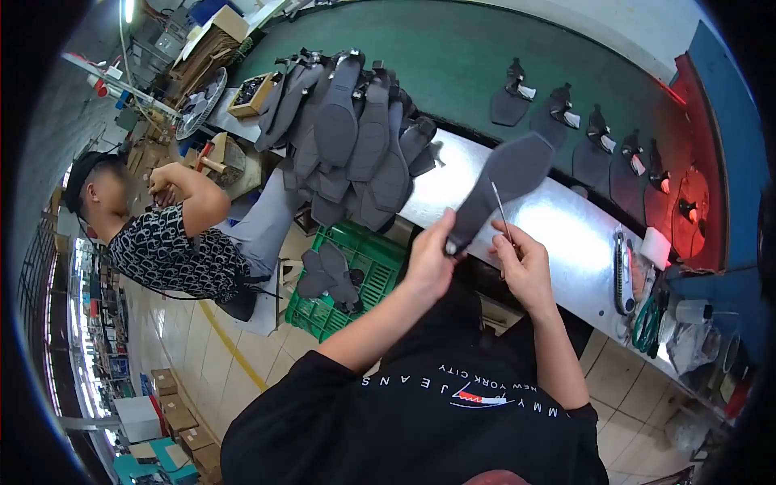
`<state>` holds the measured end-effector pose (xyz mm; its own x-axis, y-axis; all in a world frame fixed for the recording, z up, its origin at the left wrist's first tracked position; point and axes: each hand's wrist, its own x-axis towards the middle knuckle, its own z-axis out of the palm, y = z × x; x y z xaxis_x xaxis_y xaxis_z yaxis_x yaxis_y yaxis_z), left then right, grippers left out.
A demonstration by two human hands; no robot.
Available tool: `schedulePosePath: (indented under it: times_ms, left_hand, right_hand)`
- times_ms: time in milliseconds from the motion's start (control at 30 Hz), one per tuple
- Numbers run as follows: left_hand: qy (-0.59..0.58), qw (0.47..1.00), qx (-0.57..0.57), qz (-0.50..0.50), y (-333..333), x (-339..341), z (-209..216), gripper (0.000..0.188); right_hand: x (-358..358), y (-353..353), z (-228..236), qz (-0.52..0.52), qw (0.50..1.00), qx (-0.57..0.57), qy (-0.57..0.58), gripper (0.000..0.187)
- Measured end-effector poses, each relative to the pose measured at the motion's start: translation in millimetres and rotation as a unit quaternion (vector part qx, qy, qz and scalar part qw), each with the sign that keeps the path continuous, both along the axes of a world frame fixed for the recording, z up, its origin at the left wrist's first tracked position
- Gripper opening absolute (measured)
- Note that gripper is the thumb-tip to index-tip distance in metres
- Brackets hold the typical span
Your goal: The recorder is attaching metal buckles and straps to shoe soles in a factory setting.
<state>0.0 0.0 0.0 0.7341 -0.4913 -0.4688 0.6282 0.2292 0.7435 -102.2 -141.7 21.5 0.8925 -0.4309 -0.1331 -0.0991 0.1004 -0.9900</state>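
My left hand (431, 257) grips the narrow heel end of a dark grey shoe sole (503, 182), holding it up over the steel table (558, 234). My right hand (524, 260) is just right of it and pinches a thin metal tool (501, 212) that rises along the sole's edge. A heap of similar grey soles (347, 137) lies at the left end of the table.
A green crate (356, 279) with a few grey soles stands on the floor below the heap. A green conveyor (485, 65) carries several dark pieces (509, 97) toward a red-lit opening (687, 202). Tools (622, 271) lie at the table's right. A seated person (162, 234) is at left.
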Motion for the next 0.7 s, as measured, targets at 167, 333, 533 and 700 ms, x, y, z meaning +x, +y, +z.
schedulePosePath:
  times_ms: [167,333,533,700]
  left_hand:
    - [-0.513,0.819,0.257,0.035,32.6,51.6,-0.4,0.040]
    - [-0.563,0.724,0.361,0.171,52.2,78.5,18.7,0.024]
    - [-0.629,0.570,0.488,0.204,64.5,114.6,2.2,0.054]
    - [-0.565,0.580,0.554,0.191,54.9,124.4,6.4,0.067]
  right_hand:
    - [-1.3,-17.4,-18.2,-0.054,0.994,-0.089,0.021,0.030]
    - [3.4,-20.9,-14.4,-0.045,0.997,0.028,0.051,0.028]
    - [50.4,0.6,14.3,0.114,0.987,0.114,0.022,0.031]
    - [136.7,17.8,10.7,0.098,0.969,0.224,0.033,0.043]
